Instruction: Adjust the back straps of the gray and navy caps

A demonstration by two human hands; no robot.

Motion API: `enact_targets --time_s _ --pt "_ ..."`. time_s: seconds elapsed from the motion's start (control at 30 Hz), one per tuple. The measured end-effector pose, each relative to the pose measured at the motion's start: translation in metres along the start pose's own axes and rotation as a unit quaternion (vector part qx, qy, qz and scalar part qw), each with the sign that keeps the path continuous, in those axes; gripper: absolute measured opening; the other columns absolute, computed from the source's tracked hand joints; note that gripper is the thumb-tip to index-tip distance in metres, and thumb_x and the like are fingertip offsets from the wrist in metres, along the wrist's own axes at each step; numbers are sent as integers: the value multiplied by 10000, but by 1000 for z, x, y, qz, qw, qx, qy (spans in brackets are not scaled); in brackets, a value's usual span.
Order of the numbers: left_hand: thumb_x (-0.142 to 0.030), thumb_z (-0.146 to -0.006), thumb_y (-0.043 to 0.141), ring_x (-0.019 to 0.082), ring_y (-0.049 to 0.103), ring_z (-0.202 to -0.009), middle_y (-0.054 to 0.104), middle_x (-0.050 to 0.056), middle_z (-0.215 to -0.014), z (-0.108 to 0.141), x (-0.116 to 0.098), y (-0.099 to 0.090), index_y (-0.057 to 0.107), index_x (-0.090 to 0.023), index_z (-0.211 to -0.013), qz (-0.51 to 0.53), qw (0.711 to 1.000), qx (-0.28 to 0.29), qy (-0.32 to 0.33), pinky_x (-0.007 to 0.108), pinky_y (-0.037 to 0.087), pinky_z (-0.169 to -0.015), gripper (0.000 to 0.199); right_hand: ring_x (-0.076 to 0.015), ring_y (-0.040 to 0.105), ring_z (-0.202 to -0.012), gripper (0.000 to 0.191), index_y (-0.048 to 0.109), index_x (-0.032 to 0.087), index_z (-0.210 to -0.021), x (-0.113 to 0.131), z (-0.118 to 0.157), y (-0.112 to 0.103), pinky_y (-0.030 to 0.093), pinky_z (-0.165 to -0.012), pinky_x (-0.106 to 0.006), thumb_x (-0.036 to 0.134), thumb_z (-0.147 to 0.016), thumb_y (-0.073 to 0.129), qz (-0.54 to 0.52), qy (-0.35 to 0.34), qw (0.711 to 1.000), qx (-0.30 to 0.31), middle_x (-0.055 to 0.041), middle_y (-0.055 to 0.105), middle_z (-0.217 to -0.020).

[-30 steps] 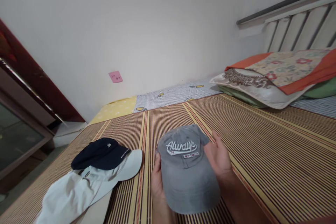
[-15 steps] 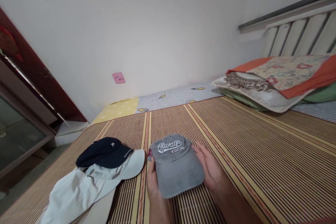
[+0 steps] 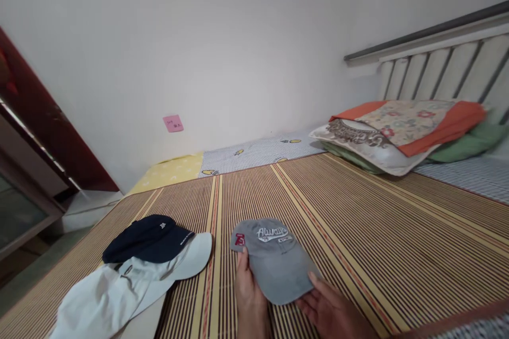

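A grey cap (image 3: pixel 274 259) with white "Always" lettering lies on the striped bamboo mat (image 3: pixel 358 222), its brim pointing toward me. My left hand (image 3: pixel 248 291) rests against the cap's left side, fingers touching the fabric. My right hand (image 3: pixel 326 310) lies palm up at the brim's right corner, one fingertip at its edge. To the left, a navy cap (image 3: pixel 147 238) sits on top of a white brimmed hat (image 3: pixel 123 288).
Pillows (image 3: pixel 397 132) are stacked at the far right against a slatted headboard (image 3: pixel 437 63). A yellow and checked sheet (image 3: pixel 238 156) shows beyond the mat. A pink note (image 3: pixel 173 123) is stuck on the wall. Dark red furniture (image 3: pixel 35 132) stands at left.
The grey cap has gone from held up in both hands to lying low on the mat. My right hand has slid from the cap's side back to the brim corner.
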State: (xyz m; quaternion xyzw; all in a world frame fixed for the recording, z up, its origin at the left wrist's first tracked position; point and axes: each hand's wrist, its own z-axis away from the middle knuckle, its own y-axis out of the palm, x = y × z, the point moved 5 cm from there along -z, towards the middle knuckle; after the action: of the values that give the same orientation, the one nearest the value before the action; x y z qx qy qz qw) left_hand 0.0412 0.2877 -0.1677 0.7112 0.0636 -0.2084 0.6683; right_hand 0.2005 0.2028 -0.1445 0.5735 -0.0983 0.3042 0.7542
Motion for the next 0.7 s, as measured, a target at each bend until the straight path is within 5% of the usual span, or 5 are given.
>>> enact_targets --time_s 0.1,0.3,0.47,0.7 --pt "-200 -1024 525 177 777 -1004 844 48 -1036 4 15 4 734 -261 -1278 -13 993 -114 23 303 512 -1068 334 -355 703 -1190 421 759 200 -881 22 11 -8 536 -1062 -512 433 -607 977 13 -32 999 -22 -110 821 -1086" --pt "-244 -1026 564 220 780 -742 811 138 -869 15 29 14 693 -88 -1019 -76 970 -222 -66 295 609 -659 202 -364 691 -1223 266 771 286 -818 65 26 -57 576 -1049 -506 405 -655 943 46 -88 993 -59 -78 820 -1124" --pt "-156 -1029 527 219 797 -830 804 184 -1029 16 27 6 616 -22 -1202 -101 953 -274 -85 280 614 -658 236 -339 697 -1228 278 800 274 -953 99 53 -84 589 -1055 -460 435 -739 876 71 -111 986 -98 -96 804 -1187" --pt "-107 -1015 523 195 787 -757 796 149 -930 17 24 4 601 -23 -1198 -106 948 -289 -77 261 610 -640 215 -298 759 -1094 560 737 228 -1229 144 80 -74 676 -846 -326 413 -720 879 82 -153 976 -129 -101 811 -1179"
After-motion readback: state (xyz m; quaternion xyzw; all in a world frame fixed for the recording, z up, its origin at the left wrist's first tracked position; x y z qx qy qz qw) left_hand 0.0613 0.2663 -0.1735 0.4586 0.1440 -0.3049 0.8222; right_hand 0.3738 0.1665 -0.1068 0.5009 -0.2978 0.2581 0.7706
